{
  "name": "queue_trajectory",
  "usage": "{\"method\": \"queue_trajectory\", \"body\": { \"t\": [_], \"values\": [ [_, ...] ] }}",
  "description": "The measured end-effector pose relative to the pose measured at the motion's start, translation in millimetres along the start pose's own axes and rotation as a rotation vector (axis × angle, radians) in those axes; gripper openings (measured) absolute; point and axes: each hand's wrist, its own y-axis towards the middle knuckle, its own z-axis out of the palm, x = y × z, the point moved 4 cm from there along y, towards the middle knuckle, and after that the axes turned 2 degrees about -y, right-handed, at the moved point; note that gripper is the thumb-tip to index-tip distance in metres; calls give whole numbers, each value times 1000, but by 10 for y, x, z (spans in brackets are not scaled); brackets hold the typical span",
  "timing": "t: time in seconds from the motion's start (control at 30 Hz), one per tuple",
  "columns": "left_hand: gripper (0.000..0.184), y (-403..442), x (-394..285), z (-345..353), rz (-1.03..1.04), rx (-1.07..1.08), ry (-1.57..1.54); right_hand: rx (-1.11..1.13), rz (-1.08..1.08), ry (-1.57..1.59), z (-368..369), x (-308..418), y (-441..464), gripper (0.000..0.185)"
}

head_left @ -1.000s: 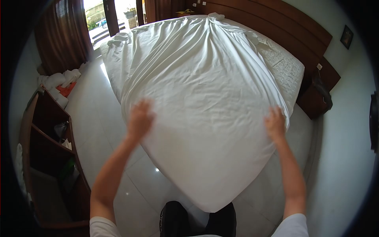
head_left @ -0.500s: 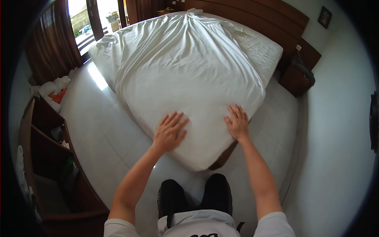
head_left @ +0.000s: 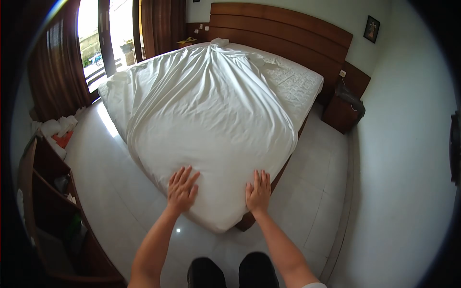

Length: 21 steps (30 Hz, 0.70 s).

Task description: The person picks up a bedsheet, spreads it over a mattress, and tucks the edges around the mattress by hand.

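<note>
A white bed sheet [head_left: 211, 139] covers the near corner of the mattress, smooth at the front and gathered in folds toward the headboard. My left hand [head_left: 181, 188] lies flat on the sheet near its left edge, fingers spread. On the other side of the corner, my right hand [head_left: 259, 192] rests on the sheet by its right edge, fingers stretched out. Neither hand holds anything. Toward the back right, the sheet leaves the quilted mattress [head_left: 297, 79] bare. Below the corner a bit of the brown bed base [head_left: 246, 222] shows.
A wooden headboard [head_left: 278, 29] stands at the far end. To the right are a nightstand [head_left: 338, 113] with a dark bag on it and the wall. Open wooden shelving [head_left: 53, 192] lines the left, with white bundles [head_left: 60, 126] behind it. Tiled floor [head_left: 307, 201] surrounds the bed.
My view has tilted up, showing more headboard and less of my body. Both hands stay open on the sheet; the right one has its fingers closer together and sits nearer the corner.
</note>
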Motion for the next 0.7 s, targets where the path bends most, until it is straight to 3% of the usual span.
{"method": "queue_trajectory", "body": {
  "t": [0.23,0.33,0.4,0.47,0.53,0.57,0.63,0.7],
  "values": [
    [46,55,-52,-61,-38,107,97,157,28,-99,-137,121,183,53],
    [50,-151,-187,-233,-156,149,153,306,36,-146,-325,209,247,55],
    [52,-418,-272,-443,-342,371,-30,606,166,-169,-489,291,258,55],
    [48,-743,-352,-774,-339,482,-24,837,218,-192,-882,491,204,57],
    [42,-1201,-321,-1068,-573,796,-208,852,165,-195,-1281,665,73,59],
    [38,-1387,-383,-1350,-658,832,-229,849,148,-192,-1504,754,33,59],
    [40,-1916,-420,-1746,-758,990,-299,1127,323,-90,-1897,882,-233,56],
    [46,-2436,-469,-2235,-902,1144,-381,1351,332,-117,-2123,895,-626,56]
  ]
}}
